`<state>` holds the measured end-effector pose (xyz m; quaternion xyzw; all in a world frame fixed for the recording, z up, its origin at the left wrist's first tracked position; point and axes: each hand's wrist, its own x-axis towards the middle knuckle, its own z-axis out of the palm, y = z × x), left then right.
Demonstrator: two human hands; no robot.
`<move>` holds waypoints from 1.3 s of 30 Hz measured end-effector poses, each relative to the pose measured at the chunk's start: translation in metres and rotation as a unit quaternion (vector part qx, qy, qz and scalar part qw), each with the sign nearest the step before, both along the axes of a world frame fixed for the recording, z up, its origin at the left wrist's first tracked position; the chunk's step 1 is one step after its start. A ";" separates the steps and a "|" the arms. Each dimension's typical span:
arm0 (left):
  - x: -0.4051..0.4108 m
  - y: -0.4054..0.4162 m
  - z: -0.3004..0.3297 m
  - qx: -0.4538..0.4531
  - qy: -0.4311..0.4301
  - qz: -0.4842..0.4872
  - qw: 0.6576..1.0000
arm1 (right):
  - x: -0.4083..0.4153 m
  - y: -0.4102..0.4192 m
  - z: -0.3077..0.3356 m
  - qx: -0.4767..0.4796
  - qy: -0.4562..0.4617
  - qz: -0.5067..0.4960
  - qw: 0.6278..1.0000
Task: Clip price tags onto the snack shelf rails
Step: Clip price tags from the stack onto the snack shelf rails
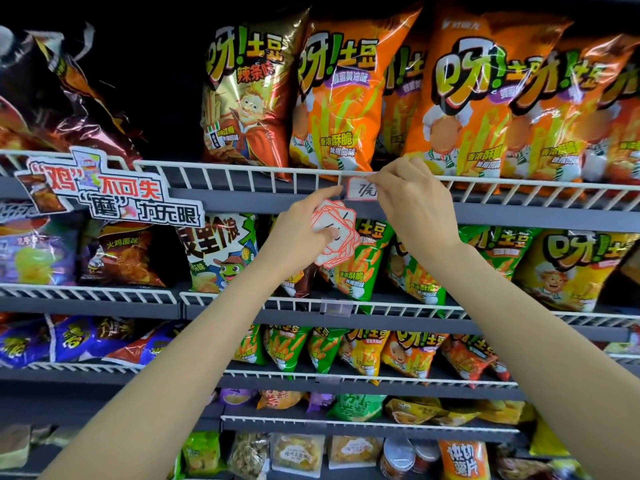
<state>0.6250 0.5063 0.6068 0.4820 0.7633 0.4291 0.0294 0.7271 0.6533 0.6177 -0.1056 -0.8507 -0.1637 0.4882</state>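
A white price tag with a red border sits against the white wire rail of the upper snack shelf. My right hand pinches its right edge at the rail. My left hand, just below and left, holds a fanned stack of red-bordered tags, with the thumb pressed on the stack's face and one finger reaching up toward the hung tag's left corner. Orange chip bags stand behind the rail.
A large cut-out promo sign hangs on the same rail to the left. A clear tag holder clips on the rail one shelf down. Green and yellow snack bags fill the lower shelves.
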 end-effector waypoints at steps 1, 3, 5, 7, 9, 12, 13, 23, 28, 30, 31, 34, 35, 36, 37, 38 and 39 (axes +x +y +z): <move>0.000 0.000 0.000 -0.001 -0.001 -0.001 1.000 | 0.000 0.000 0.000 0.004 0.001 0.003 1.000; -0.001 0.001 -0.001 -0.004 -0.005 -0.005 1.000 | 0.001 -0.002 -0.001 0.007 0.002 0.006 1.000; -0.003 0.001 0.000 -0.005 -0.011 -0.009 1.000 | 0.001 -0.003 -0.002 0.001 0.004 0.008 1.000; -0.003 0.001 0.001 -0.007 -0.010 -0.011 1.000 | 0.001 -0.004 -0.002 -0.013 0.009 0.010 1.000; -0.004 0.001 0.002 -0.009 -0.009 -0.010 1.000 | 0.000 -0.005 -0.003 -0.027 0.013 0.010 0.999; -0.004 0.003 0.003 -0.012 -0.012 -0.006 1.000 | 0.000 -0.006 -0.004 -0.041 0.019 0.006 0.999; -0.004 0.003 0.004 -0.011 -0.017 -0.005 1.000 | 0.001 -0.007 -0.003 -0.043 0.016 0.009 0.999; 0.006 0.005 0.008 -0.019 -0.056 0.009 0.998 | 0.013 0.003 -0.006 0.005 -0.080 0.035 0.996; 0.016 0.008 0.007 -0.021 -0.073 0.019 0.997 | 0.014 0.012 -0.013 0.047 -0.100 0.001 0.994; 0.020 0.009 0.007 -0.006 -0.070 0.027 0.997 | 0.014 0.012 -0.015 0.042 -0.109 -0.005 0.993; 0.022 0.008 0.007 0.004 -0.067 0.036 0.997 | 0.015 0.010 -0.015 0.038 -0.113 -0.006 0.993; 0.026 0.007 0.006 0.062 -0.098 0.071 0.991 | 0.018 0.005 -0.011 -0.004 -0.108 0.010 0.994; 0.027 0.005 0.006 0.088 -0.121 0.082 0.985 | 0.018 0.003 -0.010 -0.038 -0.099 0.027 0.994; 0.028 0.003 0.006 0.112 -0.140 0.091 0.980 | 0.019 -0.001 -0.008 -0.078 -0.088 0.047 0.992; 0.027 0.000 0.007 0.130 -0.155 0.096 0.975 | 0.019 -0.006 -0.005 -0.122 -0.081 0.070 0.987; 0.026 -0.003 0.008 0.145 -0.166 0.096 0.971 | 0.018 -0.011 -0.003 -0.169 -0.076 0.094 0.978; 0.025 -0.006 0.008 0.155 -0.176 0.093 0.968 | 0.017 -0.017 -0.001 -0.215 -0.075 0.117 0.967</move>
